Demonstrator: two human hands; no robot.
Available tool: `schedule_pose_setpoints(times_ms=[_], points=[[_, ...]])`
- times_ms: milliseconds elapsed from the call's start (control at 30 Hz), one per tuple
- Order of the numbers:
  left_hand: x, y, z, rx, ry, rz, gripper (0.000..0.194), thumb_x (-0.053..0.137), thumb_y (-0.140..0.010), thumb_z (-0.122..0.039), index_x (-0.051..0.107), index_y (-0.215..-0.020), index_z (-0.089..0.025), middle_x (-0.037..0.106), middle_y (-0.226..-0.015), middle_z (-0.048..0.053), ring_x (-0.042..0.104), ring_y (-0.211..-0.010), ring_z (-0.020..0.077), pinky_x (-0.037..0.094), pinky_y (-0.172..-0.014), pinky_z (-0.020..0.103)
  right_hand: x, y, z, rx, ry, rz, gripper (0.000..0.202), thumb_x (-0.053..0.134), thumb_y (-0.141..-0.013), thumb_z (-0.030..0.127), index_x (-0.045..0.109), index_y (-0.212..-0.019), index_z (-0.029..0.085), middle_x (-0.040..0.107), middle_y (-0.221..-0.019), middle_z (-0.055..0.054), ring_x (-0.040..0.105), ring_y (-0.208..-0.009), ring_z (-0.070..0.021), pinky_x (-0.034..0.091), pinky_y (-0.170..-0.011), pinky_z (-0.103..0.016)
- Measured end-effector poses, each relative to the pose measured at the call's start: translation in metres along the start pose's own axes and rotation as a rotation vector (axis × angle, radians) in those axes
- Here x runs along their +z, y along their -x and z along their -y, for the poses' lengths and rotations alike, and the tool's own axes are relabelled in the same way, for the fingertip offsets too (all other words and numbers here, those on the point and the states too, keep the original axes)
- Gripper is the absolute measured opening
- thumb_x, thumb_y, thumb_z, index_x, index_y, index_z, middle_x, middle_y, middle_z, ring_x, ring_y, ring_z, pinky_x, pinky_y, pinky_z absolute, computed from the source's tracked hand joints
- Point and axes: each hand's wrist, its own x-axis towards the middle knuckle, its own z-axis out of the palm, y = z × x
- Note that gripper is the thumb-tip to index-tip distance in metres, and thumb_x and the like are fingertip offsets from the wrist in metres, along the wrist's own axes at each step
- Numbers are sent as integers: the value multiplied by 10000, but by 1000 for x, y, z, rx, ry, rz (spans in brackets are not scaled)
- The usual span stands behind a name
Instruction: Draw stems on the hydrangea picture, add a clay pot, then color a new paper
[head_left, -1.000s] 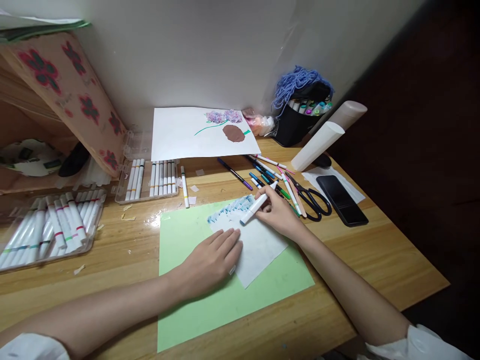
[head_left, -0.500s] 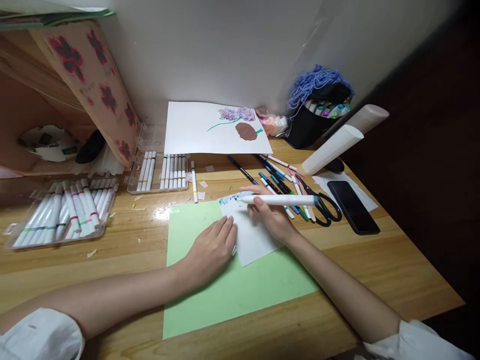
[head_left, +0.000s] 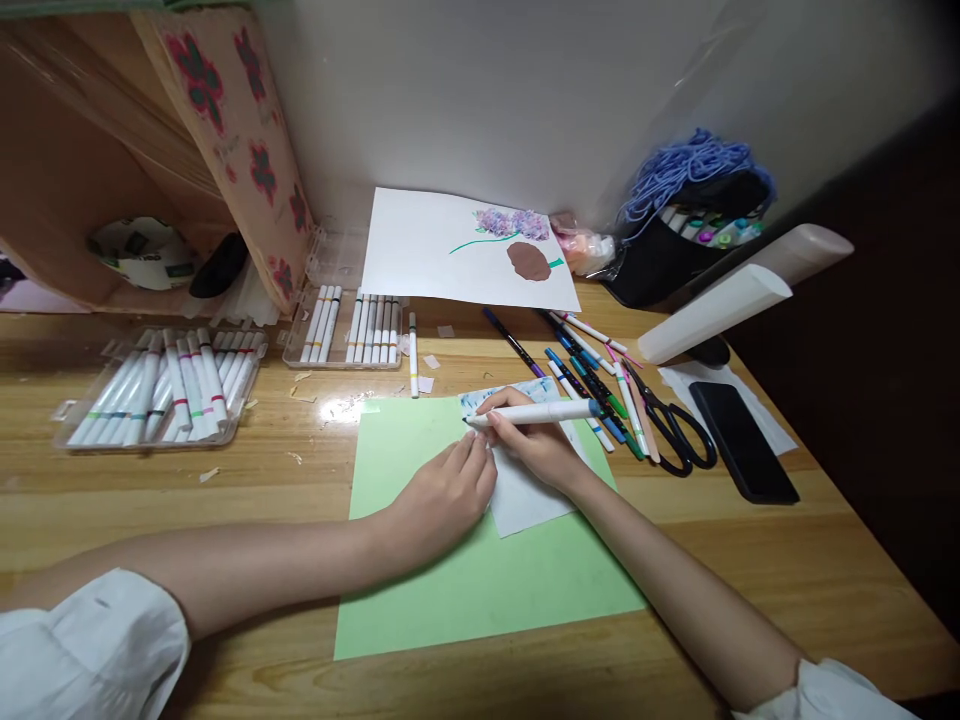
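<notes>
A white marker [head_left: 551, 411] with a blue end is gripped by my right hand [head_left: 534, 447], its dark tip at the upper left part of a small white paper [head_left: 525, 500]. Blue marks run along the paper's top edge. Beneath it lies a green sheet [head_left: 420, 600]. My left hand [head_left: 442, 495] rests flat, fingers extended, over the left side of the white paper and the green sheet. Its fingertips are close to the marker's tip.
Loose markers [head_left: 585, 370], black scissors [head_left: 679, 430] and a phone [head_left: 742, 440] lie to the right. Marker cases [head_left: 161, 440] stand at left. Behind are a flower drawing [head_left: 420, 270], a black pen holder [head_left: 645, 265] and a white tube [head_left: 716, 315].
The marker's tip has moved down and left across the paper, closer to my left fingertips. More blue marks show along the top edge. The whole view has shifted somewhat.
</notes>
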Motion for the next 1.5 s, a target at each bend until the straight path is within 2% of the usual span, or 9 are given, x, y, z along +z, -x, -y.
schedule_pose_setpoints(times_ms=[300,433,567,633,700,833,1033,1167,1500], points=[[-1,-1,0,2,-27,-12,278,369,-842,-21,559,-1039,27,612,-1131,253,603,-1062,292,507,-867,358,0,1,-2,-21,-1,-75,168,440,-925,357,548,-970,236,607,-876,-4,574,-814,-160,428,-773,-291],[2,0,-1,3,-10,-15,289,367,-846,-20,539,-1071,40,615,-1118,257,601,-1064,295,507,-864,370,-1,2,-2,-31,22,-20,174,440,-919,346,559,-899,221,607,-813,-6,578,-756,-164,439,-695,-285],[5,1,-1,9,10,-10,286,369,-844,-11,524,-1077,45,597,-1133,279,600,-1066,299,510,-845,377,-1,3,0,-121,146,-159,105,478,-889,275,570,-886,224,634,-890,-29,586,-879,-196,439,-794,-320],[6,1,-1,8,9,-11,300,369,-843,-10,510,-1099,55,605,-1115,278,601,-1063,299,510,-844,377,-2,4,-1,-149,144,-83,95,485,-881,261,574,-878,228,642,-886,-27,594,-865,-193,446,-784,-317],[7,1,-1,7,6,-19,296,367,-847,-11,509,-1099,54,609,-1109,275,605,-1056,295,506,-850,377,-2,3,-2,-120,134,-55,104,477,-886,273,568,-863,231,640,-862,-22,599,-839,-189,452,-753,-307],[9,2,-2,4,10,-41,267,346,-859,-3,521,-1059,29,604,-1121,276,604,-1061,282,497,-854,374,-5,1,-6,-54,143,-215,128,461,-898,319,551,-869,233,636,-862,-21,596,-842,-195,448,-736,-307],[7,0,-2,9,-17,-57,248,360,-855,-6,540,-1024,19,627,-1083,256,620,-1021,289,509,-809,363,-4,2,-4,-31,128,-179,146,464,-903,336,562,-892,229,601,-697,9,586,-689,-171,448,-699,-300],[7,0,-1,12,13,-58,267,352,-848,6,520,-1053,41,614,-1093,275,607,-1048,297,498,-837,381,-5,2,-2,-70,160,-110,127,482,-896,313,580,-904,231,636,-768,-5,603,-760,-182,444,-750,-309],[5,1,0,9,-13,-33,293,301,-868,-4,516,-1067,10,613,-1122,254,606,-1061,270,515,-844,362,-12,4,-9,-50,217,-261,136,475,-895,331,574,-898,237,650,-831,-17,606,-748,-191,455,-718,-317]])
